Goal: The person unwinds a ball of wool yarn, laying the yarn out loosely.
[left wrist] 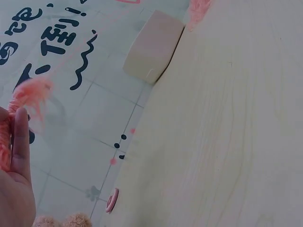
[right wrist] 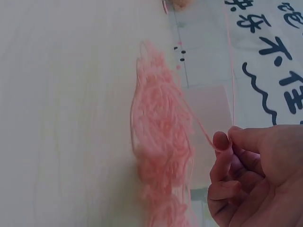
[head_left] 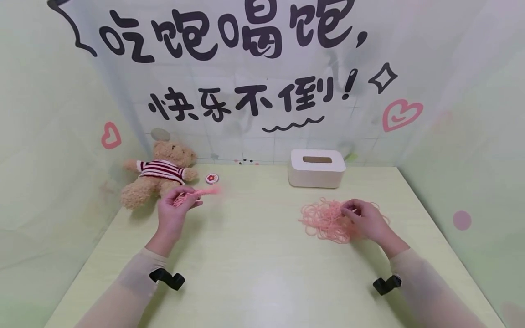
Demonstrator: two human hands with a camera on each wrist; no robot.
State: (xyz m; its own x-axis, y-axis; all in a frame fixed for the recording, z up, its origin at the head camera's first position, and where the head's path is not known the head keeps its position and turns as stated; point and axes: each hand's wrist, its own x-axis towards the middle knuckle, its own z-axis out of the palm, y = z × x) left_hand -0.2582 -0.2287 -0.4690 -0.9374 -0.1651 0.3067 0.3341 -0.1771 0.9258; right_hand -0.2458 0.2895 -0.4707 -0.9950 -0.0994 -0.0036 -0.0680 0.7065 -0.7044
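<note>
My left hand (head_left: pixel 171 217), raised in front of the teddy bear, grips a small braided-looking bundle of pink yarn (left wrist: pixel 29 93). Its frayed end sticks out past the fingers and is blurred. On the right side of the table lies a loose, tangled pile of pink yarn (head_left: pixel 324 222). Over that pile my right hand (head_left: pixel 372 224) pinches one thin yarn strand (right wrist: pixel 202 128) between thumb and index finger. From the pinch, the strand runs down to the pile on one side. On the other, it stretches away in a taut line in the right wrist view.
A teddy bear (head_left: pixel 164 169) in a striped sweater leans at the back left. Beside it lies a round badge (head_left: pixel 212 178) with a red flower. A white tissue box (head_left: pixel 316 177) stands behind the yarn pile. Printed cloth walls (head_left: pixel 254 141) border the table's back and sides.
</note>
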